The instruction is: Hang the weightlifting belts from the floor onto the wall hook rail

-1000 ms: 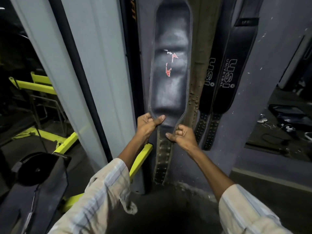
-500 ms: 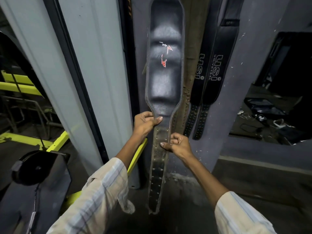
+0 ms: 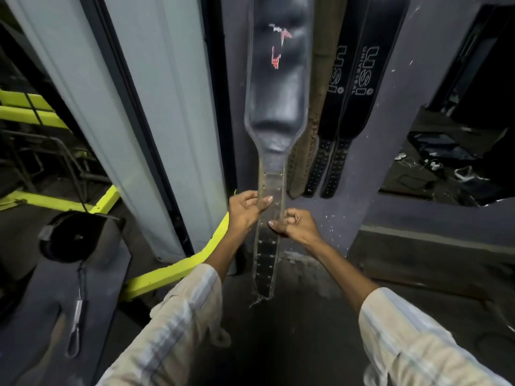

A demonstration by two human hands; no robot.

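"Where had the black leather belt (image 3: 278, 87) got to when you looked?"

"It hung flat against the grey wall (image 3: 390, 174), its top out of sight, so I couldn't see the hook rail. The left hand (image 3: 245, 210) and right hand (image 3: 299, 227) both pinched the narrow punched strap, thumb and fingers (image 3: 266, 200) closed on it from either edge."

"How did it look to handle?"

"Thick and stiff through the wide padded back, I'd say, and fairly heavy; the strap looked the bendier part, frayed at its tip. Its surface shone, perhaps slick, so the strap edges seemed the sensible hold."

"And the room?"

"Dim. A tan belt (image 3: 312, 140) and two USI belts (image 3: 359, 87) hung just beside it, a yellow machine frame (image 3: 178, 270) stood left, dark floor (image 3: 292, 344) below."
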